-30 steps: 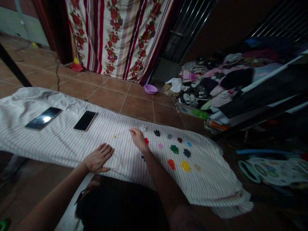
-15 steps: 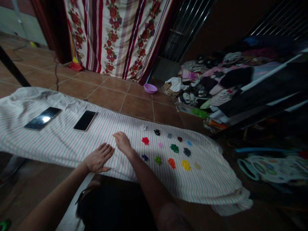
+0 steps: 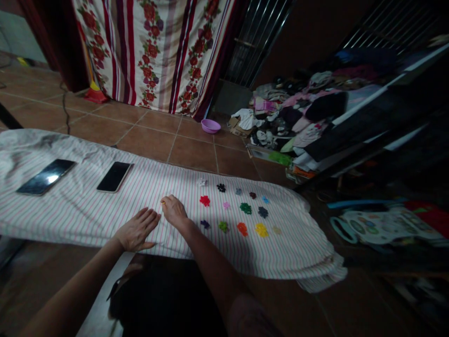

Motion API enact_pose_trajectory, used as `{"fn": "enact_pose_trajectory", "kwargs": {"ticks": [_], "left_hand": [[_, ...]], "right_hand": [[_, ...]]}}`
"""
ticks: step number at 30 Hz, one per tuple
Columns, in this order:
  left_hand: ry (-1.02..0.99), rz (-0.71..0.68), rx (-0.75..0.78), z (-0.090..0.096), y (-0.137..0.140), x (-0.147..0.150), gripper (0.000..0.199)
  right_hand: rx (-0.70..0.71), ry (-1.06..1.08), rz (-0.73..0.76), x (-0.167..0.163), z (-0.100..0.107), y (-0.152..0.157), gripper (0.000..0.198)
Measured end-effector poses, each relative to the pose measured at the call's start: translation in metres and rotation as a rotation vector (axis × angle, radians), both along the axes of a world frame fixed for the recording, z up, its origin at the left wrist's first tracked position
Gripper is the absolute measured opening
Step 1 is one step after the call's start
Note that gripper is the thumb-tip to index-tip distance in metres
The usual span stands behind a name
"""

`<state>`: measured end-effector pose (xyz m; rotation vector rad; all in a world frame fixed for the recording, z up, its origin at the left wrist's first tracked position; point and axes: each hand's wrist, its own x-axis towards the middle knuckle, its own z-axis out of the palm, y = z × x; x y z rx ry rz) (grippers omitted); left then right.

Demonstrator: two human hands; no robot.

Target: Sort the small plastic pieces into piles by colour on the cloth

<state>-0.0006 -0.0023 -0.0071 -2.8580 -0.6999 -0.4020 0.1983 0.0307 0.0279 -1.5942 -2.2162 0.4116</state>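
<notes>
My left hand (image 3: pixel 138 230) lies flat on the striped cloth (image 3: pixel 147 182), fingers stretched out and holding nothing. Just right of it, my right hand (image 3: pixel 174 210) pinches a small yellow piece (image 3: pixel 163 203), too small to make out its kind. To the right of my right hand, little heaps of small pieces sit in rows, sorted by colour. Nearest are a red heap (image 3: pixel 205 201) and a dark purple heap (image 3: pixel 205 224); further along are a green heap (image 3: pixel 245 208), an orange heap (image 3: pixel 242 229) and a yellow heap (image 3: pixel 261 230).
Two phones, a larger one (image 3: pixel 46 177) and a smaller one (image 3: pixel 114 177), lie on the cloth at the left. Beyond the table, a purple basin (image 3: pixel 211 126) stands on the tiled floor before a floral curtain (image 3: pixel 150 51). Clothes (image 3: pixel 298 107) are piled at the right.
The view has turned slightly, so the scene sits further left. Both hands stay in nearly the same place on the cloth, the right one still pinching the yellow piece.
</notes>
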Motion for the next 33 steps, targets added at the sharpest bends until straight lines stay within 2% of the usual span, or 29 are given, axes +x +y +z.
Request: {"fn": "enact_pose_trajectory", "kwargs": {"ticks": [9, 14, 18, 22, 26, 33], "left_hand": [[-0.062, -0.048, 0.097, 0.004, 0.000, 0.000, 0.069], [-0.064, -0.039, 0.132, 0.003, 0.002, -0.001, 0.067], [-0.076, -0.023, 0.144, -0.006, 0.000, -0.002, 0.067], [-0.111, 0.117, 0.118, -0.017, -0.014, 0.002, 0.067], [-0.152, 0.314, 0.093, -0.021, -0.042, 0.014, 0.064], [-0.015, 0.645, -0.010, -0.006, -0.091, 0.051, 0.065]], "right_hand": [[0.036, 0.150, -0.048, 0.038, -0.004, -0.038, 0.026], [0.119, 0.249, -0.144, 0.081, -0.006, -0.070, 0.023], [0.203, 0.379, -0.260, 0.126, -0.006, -0.100, 0.022], [0.244, 0.488, -0.464, 0.172, -0.013, -0.128, 0.020], [0.209, 0.624, -0.636, 0.210, -0.023, -0.148, 0.021], [0.232, 0.738, -0.699, 0.240, -0.024, -0.164, 0.022]]}}
